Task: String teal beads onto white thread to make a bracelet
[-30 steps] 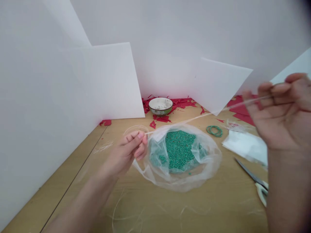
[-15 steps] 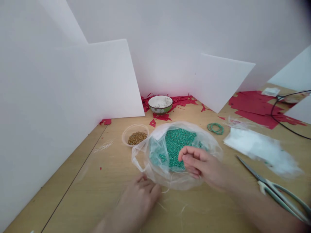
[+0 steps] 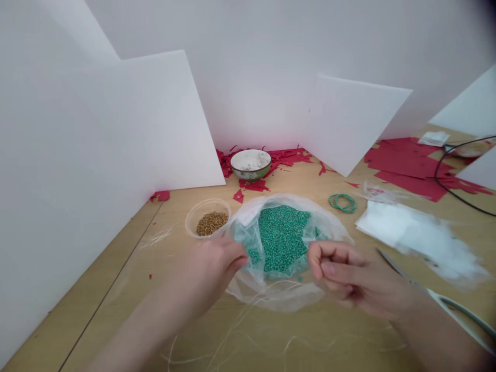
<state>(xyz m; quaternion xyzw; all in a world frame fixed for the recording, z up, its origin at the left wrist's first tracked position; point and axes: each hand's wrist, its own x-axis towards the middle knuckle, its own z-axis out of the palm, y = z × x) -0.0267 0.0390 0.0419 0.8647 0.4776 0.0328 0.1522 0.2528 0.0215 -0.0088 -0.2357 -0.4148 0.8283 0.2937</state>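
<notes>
A clear plastic bag point(image 3: 279, 295) lies on the wooden table, with a heap of small green beads point(image 3: 282, 237) inside it. My left hand point(image 3: 215, 263) grips the bag's left edge, and my right hand point(image 3: 343, 276) pinches the film at its lower right, fingers curled. Left of the bag stands a small clear tub of brown seeds point(image 3: 207, 223), close to my left hand. Thin pale fibres point(image 3: 248, 330) lie loose on the table below the bag. Steel scissors with green handles point(image 3: 461, 315) lie to the right, partly hidden by my right forearm.
White boards point(image 3: 135, 119) stand along the back and left of the wooden table point(image 3: 127, 305). Behind the bag sit a white-and-green bowl point(image 3: 250, 164) among red paper scraps point(image 3: 287, 157). Green rings point(image 3: 343, 203), white sheeting point(image 3: 418, 237) and a black wire point(image 3: 453, 181) lie right.
My left hand has moved up onto the bag's left edge, partly covering it. My right hand has closed on the film at the lower right. The view has shifted slightly.
</notes>
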